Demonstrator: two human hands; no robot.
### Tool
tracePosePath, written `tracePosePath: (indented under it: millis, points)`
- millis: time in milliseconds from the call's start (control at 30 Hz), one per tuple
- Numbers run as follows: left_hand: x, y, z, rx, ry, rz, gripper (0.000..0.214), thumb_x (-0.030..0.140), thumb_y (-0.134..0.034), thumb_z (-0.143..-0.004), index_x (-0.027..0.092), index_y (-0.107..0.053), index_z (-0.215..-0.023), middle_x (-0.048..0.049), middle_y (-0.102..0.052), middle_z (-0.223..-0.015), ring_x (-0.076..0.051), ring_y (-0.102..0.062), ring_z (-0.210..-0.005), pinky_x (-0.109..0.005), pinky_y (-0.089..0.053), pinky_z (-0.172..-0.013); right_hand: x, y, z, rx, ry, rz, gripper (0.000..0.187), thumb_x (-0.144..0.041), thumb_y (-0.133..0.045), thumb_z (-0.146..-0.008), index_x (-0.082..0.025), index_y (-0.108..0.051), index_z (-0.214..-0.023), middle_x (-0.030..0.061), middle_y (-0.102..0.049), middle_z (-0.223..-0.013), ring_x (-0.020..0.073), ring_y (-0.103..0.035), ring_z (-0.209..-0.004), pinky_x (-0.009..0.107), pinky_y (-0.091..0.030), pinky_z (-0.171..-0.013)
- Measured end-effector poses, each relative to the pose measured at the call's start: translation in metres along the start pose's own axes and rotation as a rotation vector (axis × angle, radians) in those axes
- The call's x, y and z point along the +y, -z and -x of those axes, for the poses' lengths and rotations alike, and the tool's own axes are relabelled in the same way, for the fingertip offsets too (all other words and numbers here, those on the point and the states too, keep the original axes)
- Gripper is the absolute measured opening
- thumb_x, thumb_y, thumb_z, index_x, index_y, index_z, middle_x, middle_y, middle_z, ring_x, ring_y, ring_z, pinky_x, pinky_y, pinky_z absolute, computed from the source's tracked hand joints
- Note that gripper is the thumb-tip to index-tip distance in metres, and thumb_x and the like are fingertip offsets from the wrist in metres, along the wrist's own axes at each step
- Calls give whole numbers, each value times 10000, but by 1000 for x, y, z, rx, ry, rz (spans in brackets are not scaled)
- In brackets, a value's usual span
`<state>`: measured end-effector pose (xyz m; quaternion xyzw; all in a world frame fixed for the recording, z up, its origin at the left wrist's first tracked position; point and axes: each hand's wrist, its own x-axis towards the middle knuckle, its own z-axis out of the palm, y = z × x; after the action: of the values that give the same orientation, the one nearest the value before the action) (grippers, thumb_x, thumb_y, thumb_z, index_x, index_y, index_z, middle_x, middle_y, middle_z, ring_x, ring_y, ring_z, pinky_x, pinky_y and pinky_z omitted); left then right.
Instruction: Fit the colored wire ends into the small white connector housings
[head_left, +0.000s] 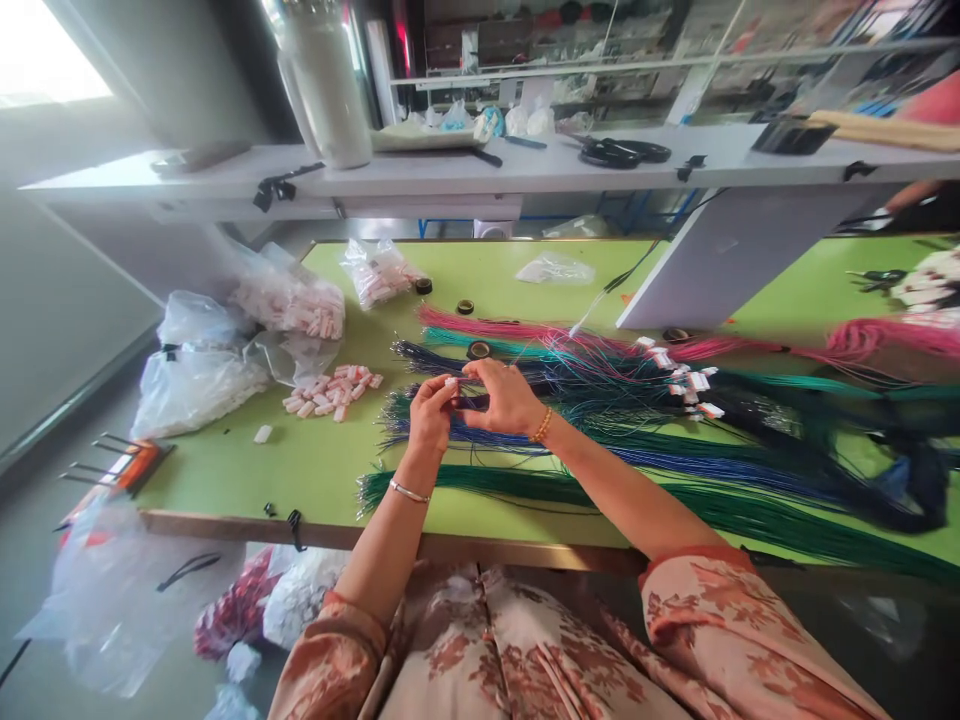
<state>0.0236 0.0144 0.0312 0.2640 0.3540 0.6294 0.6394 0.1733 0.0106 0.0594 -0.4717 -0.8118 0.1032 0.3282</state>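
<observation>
My left hand (pixel 430 414) pinches a small white connector housing (pixel 451 384) between thumb and fingertips. Close on its right is my right hand (pixel 508 402), its thumb and index finger curved and apart around a gap. No wire can be made out clearly between the two hands. Beneath them lie bundles of dark blue wires (pixel 431 355) and, nearer to me, green wires (pixel 480 480), their metal-tipped ends to the left. Pink wires (pixel 480 322) run along the far side. Several white connectors with wires (pixel 686 385) rest on the bundles to the right.
Loose pale pink connectors (pixel 334 390) lie left of my hands, with filled plastic bags (pixel 202 365) beyond. Black tape rolls (pixel 478 350) sit on the green table (pixel 247 480). A raised shelf (pixel 450 170) holds scissors (pixel 622 152) and a large jug (pixel 326 90).
</observation>
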Motion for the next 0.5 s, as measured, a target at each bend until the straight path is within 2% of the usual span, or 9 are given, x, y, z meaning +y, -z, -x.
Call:
tracePosePath:
  millis: [33,100,200,267,400,500]
  points:
    - [0,-1,1,-55,-5,25,282,299,-824,-606,175,-692,-823,-15,-667,-782,-97,-579,-675,-229,-445,-642,0,4,2,9,2,-3,464,-328,-708,-680,-183,-556,-1093,85,-685,-1012,225,-627,-906,316,-431,-786]
    - [-2,0,1,-130,-4,13,346,443,-748,-715,204,-699,-960,-57,-696,-953,-148,-632,-837,-276,-482,-759,4,15,4,48,-23,-66,382,-256,-645,-729,-185,-557,-1093,62,-692,-925,193,-640,-835,311,-452,-785]
    - [-12,5,-1,-97,-75,-294,417,529,-653,-791,227,-693,-1077,-103,-675,-1177,-240,-578,-1162,-376,-427,-985,29,39,6,285,-110,-197,289,-298,-573,-814,-180,-565,-1078,52,-672,-878,156,-634,-778,284,-485,-755]
    - [-22,11,-5,-88,-188,-590,388,486,-682,-781,228,-706,-1070,-111,-644,-1264,-277,-456,-1325,-420,-301,-1114,57,60,7,481,-201,-226,344,-386,-556,-839,-169,-564,-1105,59,-662,-890,147,-622,-757,272,-497,-713]
    - [-43,21,-9,-179,-237,-1047,407,469,-619,-823,241,-682,-1154,-121,-567,-1386,-318,-253,-1458,-499,-128,-1177,133,106,18,792,-438,-110,482,-505,-425,-892,-124,-582,-1141,67,-641,-827,146,-599,-701,273,-487,-637]
    - [-53,25,-9,-238,-231,-1309,494,481,-553,-852,226,-618,-1271,-131,-469,-1481,-341,-202,-1475,-510,-75,-1182,183,131,40,847,-585,83,609,-525,-253,-934,-60,-626,-1062,136,-647,-814,205,-601,-714,334,-477,-640]
